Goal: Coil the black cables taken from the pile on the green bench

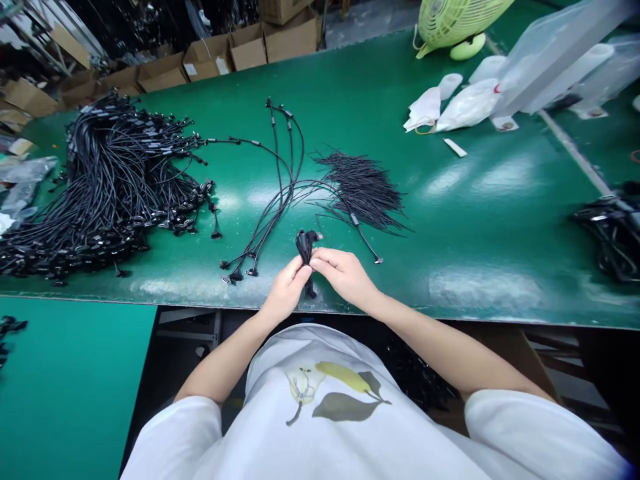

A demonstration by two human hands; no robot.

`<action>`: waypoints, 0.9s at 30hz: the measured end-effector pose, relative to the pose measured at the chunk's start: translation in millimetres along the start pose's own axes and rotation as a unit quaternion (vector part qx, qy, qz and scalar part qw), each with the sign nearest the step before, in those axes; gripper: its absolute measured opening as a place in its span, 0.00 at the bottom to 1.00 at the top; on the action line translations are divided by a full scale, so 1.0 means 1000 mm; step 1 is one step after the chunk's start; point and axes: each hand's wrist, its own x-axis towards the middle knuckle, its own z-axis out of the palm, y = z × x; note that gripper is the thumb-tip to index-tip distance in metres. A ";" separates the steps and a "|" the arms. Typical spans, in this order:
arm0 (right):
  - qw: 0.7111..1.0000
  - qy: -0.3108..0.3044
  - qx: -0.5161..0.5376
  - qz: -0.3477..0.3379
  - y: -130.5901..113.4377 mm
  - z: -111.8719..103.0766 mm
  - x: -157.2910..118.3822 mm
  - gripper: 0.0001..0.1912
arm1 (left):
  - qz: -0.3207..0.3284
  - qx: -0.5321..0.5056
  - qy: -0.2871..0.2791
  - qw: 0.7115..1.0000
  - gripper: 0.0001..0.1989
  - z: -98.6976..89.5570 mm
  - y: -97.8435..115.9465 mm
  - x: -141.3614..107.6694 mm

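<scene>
A black cable (305, 245), folded into a small bundle, is pinched at its middle between both hands just above the table's front edge. My left hand (286, 288) closes on it from the left, thumb and fingers together. From the right, my right hand (345, 276) pinches the same spot with thumb and forefinger. Whether a tie goes round the bundle there is hidden by the fingertips. Several loose black cables (280, 200) with plugs at their ends lie just beyond the hands. Beside them, to the right, is a pile of thin black ties (363, 190).
A large heap of black cables (115, 167) covers the table's left. At the back right stand a yellow-green fan (460, 27) and white plastic bags (470, 107) by a grey post. More bundled black cables (613, 233) lie far right. Cardboard boxes (210, 57) line the far edge.
</scene>
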 end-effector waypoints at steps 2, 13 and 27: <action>0.982 -0.079 0.141 0.101 0.004 -0.002 0.001 0.19 | 0.035 0.058 0.025 0.997 0.22 0.002 0.003 -0.004; 1.000 0.000 -0.013 0.026 0.006 -0.016 -0.016 0.19 | -0.090 -0.281 0.091 0.951 0.13 0.008 0.012 0.014; 0.939 0.063 -0.318 0.116 0.028 -0.051 -0.021 0.14 | 0.022 0.230 -0.195 0.953 0.15 0.031 -0.011 0.010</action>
